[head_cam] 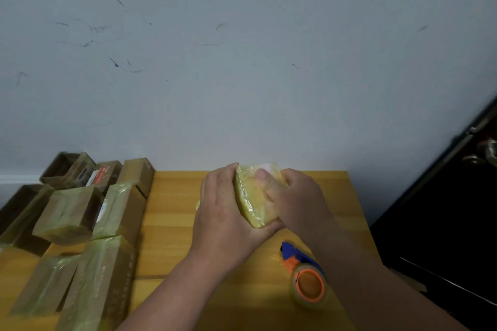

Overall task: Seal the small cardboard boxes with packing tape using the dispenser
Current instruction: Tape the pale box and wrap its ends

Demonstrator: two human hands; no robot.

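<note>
Box (255, 196): between both hands, above the desk (172, 223), long axis running away from the person.
Left hand (223, 212): cups its left side.
Right hand (293, 196): grips the right, thumb on top.
Dispenser (306, 274): just below the right wrist, nearer that hand.

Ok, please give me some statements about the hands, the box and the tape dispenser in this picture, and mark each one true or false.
1. Both hands hold one small box above the table. True: the left hand and the right hand grip the tape-covered box over the wooden table.
2. The right hand holds the tape dispenser. False: the tape dispenser lies on the table, near the right forearm, and no hand grips it.
3. A pile of cardboard boxes lies to the left of the hands. True.
4. The held box is bare cardboard without tape. False: glossy yellowish tape covers it.
5. The dispenser is green. False: it is blue and orange.
</note>
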